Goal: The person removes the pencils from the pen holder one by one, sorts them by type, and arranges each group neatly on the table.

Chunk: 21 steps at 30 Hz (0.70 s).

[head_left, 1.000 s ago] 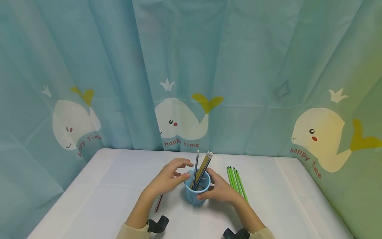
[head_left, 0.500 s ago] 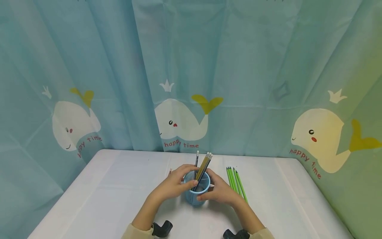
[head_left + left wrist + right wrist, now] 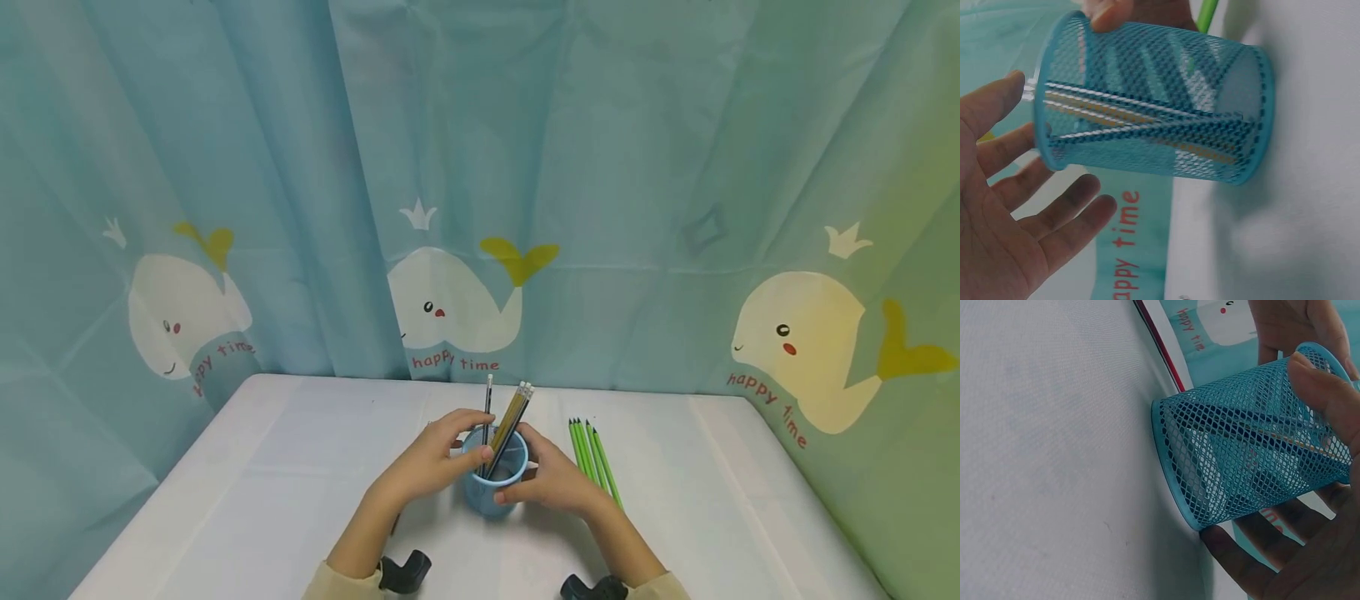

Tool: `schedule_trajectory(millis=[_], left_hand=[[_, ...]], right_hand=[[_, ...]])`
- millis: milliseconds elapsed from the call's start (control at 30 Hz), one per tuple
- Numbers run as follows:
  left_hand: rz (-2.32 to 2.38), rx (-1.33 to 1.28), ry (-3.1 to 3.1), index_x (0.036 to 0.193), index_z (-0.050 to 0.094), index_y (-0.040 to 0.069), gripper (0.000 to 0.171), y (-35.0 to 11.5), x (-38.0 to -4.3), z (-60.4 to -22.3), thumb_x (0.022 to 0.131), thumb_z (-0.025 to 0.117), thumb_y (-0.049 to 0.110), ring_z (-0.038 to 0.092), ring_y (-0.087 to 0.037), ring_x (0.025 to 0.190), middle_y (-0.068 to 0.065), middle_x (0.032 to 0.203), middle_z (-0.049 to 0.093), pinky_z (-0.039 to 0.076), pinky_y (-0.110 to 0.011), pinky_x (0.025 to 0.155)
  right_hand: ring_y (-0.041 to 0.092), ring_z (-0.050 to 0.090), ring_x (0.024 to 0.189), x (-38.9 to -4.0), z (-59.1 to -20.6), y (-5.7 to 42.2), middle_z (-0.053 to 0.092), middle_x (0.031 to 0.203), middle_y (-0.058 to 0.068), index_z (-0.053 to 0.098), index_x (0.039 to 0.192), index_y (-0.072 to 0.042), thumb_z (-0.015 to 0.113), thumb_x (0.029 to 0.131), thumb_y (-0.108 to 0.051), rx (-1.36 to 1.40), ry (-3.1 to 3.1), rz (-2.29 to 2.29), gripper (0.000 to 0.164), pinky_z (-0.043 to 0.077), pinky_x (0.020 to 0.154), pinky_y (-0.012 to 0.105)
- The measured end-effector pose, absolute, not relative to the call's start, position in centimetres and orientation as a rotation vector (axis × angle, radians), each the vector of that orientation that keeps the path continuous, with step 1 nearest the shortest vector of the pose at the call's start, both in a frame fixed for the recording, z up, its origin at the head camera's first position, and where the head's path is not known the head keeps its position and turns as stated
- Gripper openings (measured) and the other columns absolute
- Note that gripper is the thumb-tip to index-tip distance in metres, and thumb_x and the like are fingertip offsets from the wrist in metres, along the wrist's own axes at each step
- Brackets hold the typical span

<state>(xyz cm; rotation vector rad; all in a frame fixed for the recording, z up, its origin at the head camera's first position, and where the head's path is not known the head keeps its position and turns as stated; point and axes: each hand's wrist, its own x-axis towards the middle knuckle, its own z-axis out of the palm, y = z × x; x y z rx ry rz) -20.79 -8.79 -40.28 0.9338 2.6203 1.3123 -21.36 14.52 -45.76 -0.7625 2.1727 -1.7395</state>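
A blue mesh pen cup [image 3: 495, 483] stands on the white table [image 3: 262, 467] with a dark pencil [image 3: 487, 408] and several yellow pencils [image 3: 517, 408] leaning in it. My right hand [image 3: 555, 483] grips the cup's right side, thumb on the rim [image 3: 1316, 381] and fingers round the wall [image 3: 1241, 550]. My left hand [image 3: 438, 458] is at the cup's left rim; in the left wrist view its fingers [image 3: 1054, 206] are spread and straight beside the cup [image 3: 1154, 106]. Whether the thumb touches the pencils I cannot tell.
Several green pencils [image 3: 592, 450] lie side by side on the table right of the cup. A red pencil [image 3: 1160, 344] lies left of the cup, mostly hidden under my left forearm. A teal whale-print curtain [image 3: 600, 167] closes off the back and sides.
My left hand has come in from above the cup to its left rim. The dark pencil has tipped slightly to the left. The right hand has kept its grip on the cup.
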Motion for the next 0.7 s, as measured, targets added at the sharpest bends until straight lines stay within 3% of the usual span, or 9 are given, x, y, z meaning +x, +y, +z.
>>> schedule_trajectory(millis=[300,700], left_hand=[[1.337,0.958,2.658,0.139,0.056,0.015,0.045,-9.3,-20.2,-38.8,0.099,0.063,0.034,0.051,-0.028,0.133,-0.005,0.144,0.053,0.051,-0.049,0.101],[1.380,0.991,2.716,0.140,0.055,0.018,0.046,-10.4,-18.9,-36.2,0.097,0.065,0.034,0.049,-0.019,0.135,0.002,0.144,0.053,0.051,-0.044,0.102]], right_hand=[[0.033,0.054,0.126,-21.4,-45.6,14.6,0.057,0.138,0.010,0.038,0.148,-0.009,0.088,0.074,-0.015,-0.721,2.180,-1.734,0.089,0.052,0.098,0.049],[0.033,0.054,0.126,-21.5,-45.6,14.6,0.057,0.138,0.011,0.043,0.142,-0.014,0.088,0.073,-0.014,-0.703,2.193,-1.727,0.083,0.052,0.099,0.050]])
